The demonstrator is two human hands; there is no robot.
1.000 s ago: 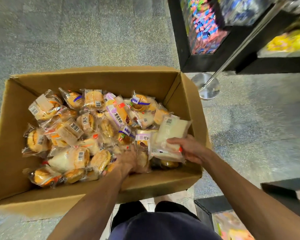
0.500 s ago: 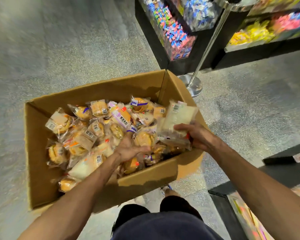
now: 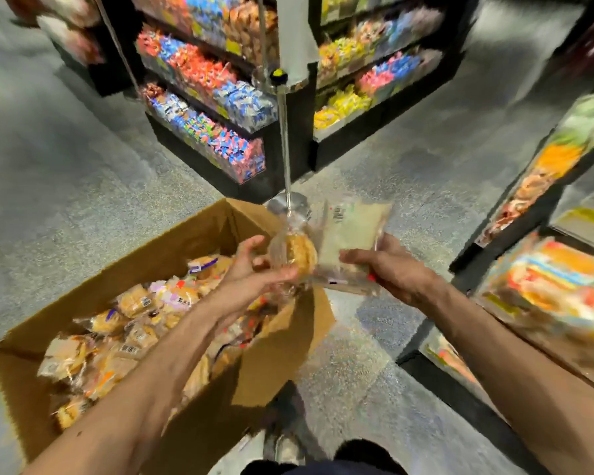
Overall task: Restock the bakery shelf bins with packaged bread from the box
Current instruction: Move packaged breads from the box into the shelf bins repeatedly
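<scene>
Many bright sweets fill black shelves [image 3: 220, 132] on a speckled grey floor [image 3: 83, 166]. Above the box [image 3: 172, 248] rim, the left hand [image 3: 254, 275] grips a clear-wrapped golden bun [image 3: 300, 253]; the right hand [image 3: 395, 269] grips a pale flat pack [image 3: 352, 238] beside it.

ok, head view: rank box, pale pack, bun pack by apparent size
1. box, by far
2. pale pack, in right hand
3. bun pack, in left hand; wrapper edges blurred, so that gap is unsure
</scene>
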